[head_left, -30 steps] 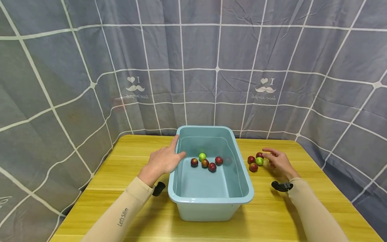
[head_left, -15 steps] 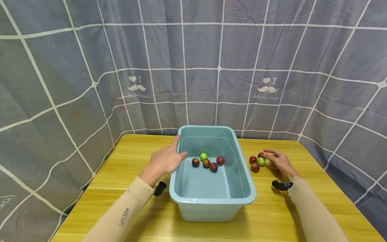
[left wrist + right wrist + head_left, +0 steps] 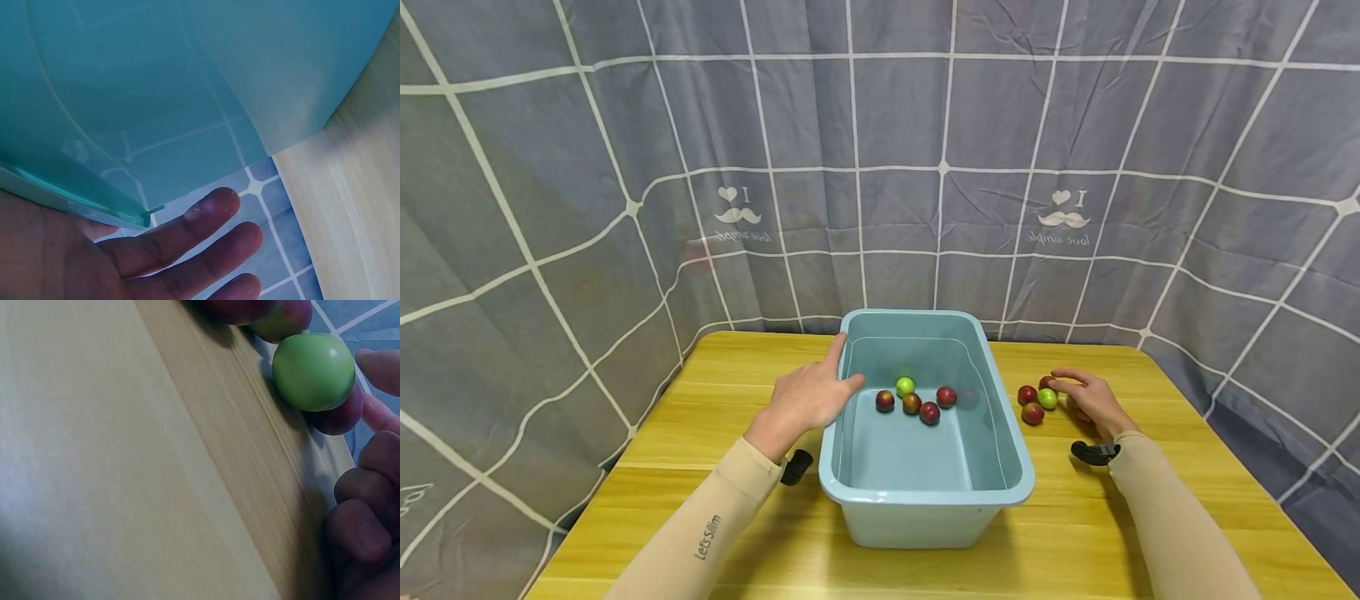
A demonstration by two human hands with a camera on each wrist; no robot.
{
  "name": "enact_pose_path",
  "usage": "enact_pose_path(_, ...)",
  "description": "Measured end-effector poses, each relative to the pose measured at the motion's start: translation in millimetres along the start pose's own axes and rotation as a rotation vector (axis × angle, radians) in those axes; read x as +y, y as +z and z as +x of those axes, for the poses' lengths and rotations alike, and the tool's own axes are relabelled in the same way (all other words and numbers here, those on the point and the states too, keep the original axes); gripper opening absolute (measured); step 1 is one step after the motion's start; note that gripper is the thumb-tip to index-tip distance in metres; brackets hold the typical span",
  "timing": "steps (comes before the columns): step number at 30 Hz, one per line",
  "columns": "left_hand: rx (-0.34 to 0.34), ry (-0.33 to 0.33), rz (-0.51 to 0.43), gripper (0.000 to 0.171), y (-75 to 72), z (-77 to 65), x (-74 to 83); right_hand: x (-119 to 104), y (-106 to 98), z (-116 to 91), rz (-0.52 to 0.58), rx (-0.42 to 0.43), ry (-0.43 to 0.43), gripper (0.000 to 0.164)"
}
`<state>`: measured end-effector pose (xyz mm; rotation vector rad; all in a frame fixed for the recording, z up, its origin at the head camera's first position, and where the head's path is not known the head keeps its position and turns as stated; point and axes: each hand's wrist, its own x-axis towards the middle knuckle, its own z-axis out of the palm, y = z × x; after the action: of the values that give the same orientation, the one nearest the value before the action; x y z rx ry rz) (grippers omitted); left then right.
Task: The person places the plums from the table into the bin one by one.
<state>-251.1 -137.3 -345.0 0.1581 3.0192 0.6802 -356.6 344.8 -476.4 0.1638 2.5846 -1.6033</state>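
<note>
My left hand (image 3: 808, 397) rests at the left rim of a light blue plastic tub (image 3: 925, 497). Its thumb lies over the rim; the left wrist view shows the other fingers (image 3: 209, 259) straight and apart outside the wall. Inside the tub lie a green fruit (image 3: 906, 387) and several dark red, plum-like fruits (image 3: 929, 413). Right of the tub, my right hand (image 3: 1099, 404) reaches to a small cluster on the table. Its extended fingertips are right at a dark red fruit (image 3: 339, 417) behind a green fruit (image 3: 314, 372), while the remaining fingers (image 3: 365, 487) curl around nothing.
Two more dark red fruits (image 3: 1032, 413) sit on the tub side of that cluster. Everything stands on a yellow wood-grain table (image 3: 760, 542). Behind it and along both sides hangs a grey curtain (image 3: 895, 217) with white grid lines.
The right fingertips close in slightly on the far dark red fruit beside the green one. The left hand and the tub keep their place; the view shifts a little.
</note>
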Motion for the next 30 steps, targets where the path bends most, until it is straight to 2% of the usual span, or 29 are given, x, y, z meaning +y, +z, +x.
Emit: enact_pose_path(30, 0.014, 0.015, -0.01, 0.084, 0.2, -1.3, -0.8, 1.6, 1.1, -1.6, -0.053, 0.02, 0.011, 0.061)
